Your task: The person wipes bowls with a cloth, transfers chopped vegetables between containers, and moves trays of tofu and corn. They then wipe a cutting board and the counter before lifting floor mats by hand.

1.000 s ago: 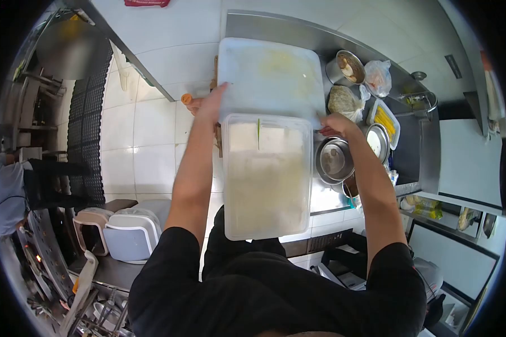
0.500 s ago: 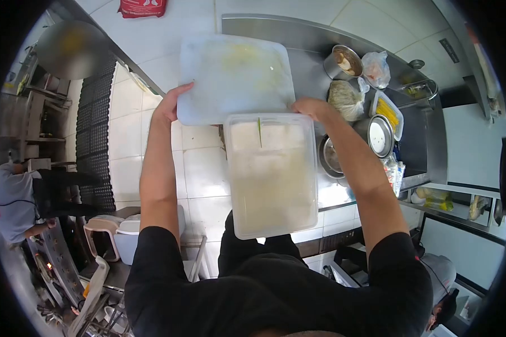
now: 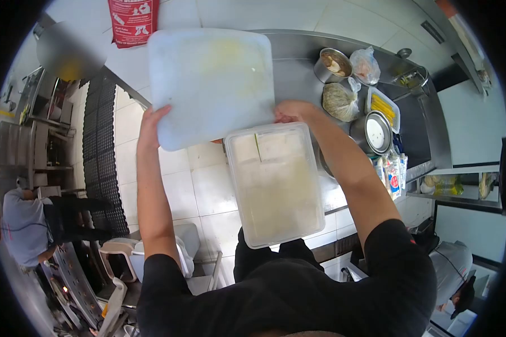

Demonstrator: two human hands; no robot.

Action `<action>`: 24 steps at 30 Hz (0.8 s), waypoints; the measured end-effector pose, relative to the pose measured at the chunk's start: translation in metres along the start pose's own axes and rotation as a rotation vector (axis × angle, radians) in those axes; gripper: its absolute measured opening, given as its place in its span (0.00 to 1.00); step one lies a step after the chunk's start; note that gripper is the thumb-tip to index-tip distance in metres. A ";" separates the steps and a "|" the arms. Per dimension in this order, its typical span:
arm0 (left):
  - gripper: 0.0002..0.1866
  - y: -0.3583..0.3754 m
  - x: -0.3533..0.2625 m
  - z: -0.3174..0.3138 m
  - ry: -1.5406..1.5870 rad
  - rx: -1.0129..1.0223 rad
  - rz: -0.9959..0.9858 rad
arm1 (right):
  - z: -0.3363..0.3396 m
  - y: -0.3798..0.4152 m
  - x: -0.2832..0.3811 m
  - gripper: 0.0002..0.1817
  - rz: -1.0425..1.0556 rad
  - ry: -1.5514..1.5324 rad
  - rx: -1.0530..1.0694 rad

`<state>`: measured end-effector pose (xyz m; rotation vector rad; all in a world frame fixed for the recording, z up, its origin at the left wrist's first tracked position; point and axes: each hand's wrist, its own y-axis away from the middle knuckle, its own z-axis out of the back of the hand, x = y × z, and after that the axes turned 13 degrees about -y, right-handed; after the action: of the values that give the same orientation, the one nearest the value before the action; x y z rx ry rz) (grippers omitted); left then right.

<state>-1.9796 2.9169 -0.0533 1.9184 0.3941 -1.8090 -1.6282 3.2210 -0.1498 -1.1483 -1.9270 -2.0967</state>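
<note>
A white cutting board [image 3: 208, 90] with faint yellow stains is gripped between my two hands. My left hand [image 3: 153, 124] is closed on its left edge, thumb on top. At the lower right corner my right hand [image 3: 290, 111] is closed on the board, the fingers partly hidden. Just below the board, near my body, sits a translucent rectangular plastic container [image 3: 278, 194] with pale, block-like contents and a thin green strip near its far end. The board's near edge comes right up to the container's far rim.
On the steel counter [image 3: 295, 70] to the right stand a metal pot [image 3: 333, 66], tied plastic bags [image 3: 340, 102], a basket of yellow strips [image 3: 383, 109] and a round metal container [image 3: 378, 133]. A red bag [image 3: 134, 22] lies at the back left. Two people are at either side.
The board has shifted left and tilted, its left side lower, with both hands still on it. The container appears slightly lower and to the right as the view shifts.
</note>
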 end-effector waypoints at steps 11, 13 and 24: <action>0.23 0.153 -0.079 0.024 -0.129 -0.360 -0.026 | -0.136 -0.015 0.084 0.13 0.196 0.105 -0.071; 0.24 0.200 -0.079 0.031 -0.116 -0.480 0.037 | -0.159 -0.039 0.081 0.15 0.218 0.264 0.041; 0.16 0.423 -0.074 -0.041 -0.018 -1.071 0.330 | -0.433 0.169 -0.017 0.32 1.293 0.309 0.494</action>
<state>-1.7351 2.5876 0.0799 1.1084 0.7815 -1.0295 -1.7302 2.7963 0.0100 -1.2746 -0.9339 -0.9422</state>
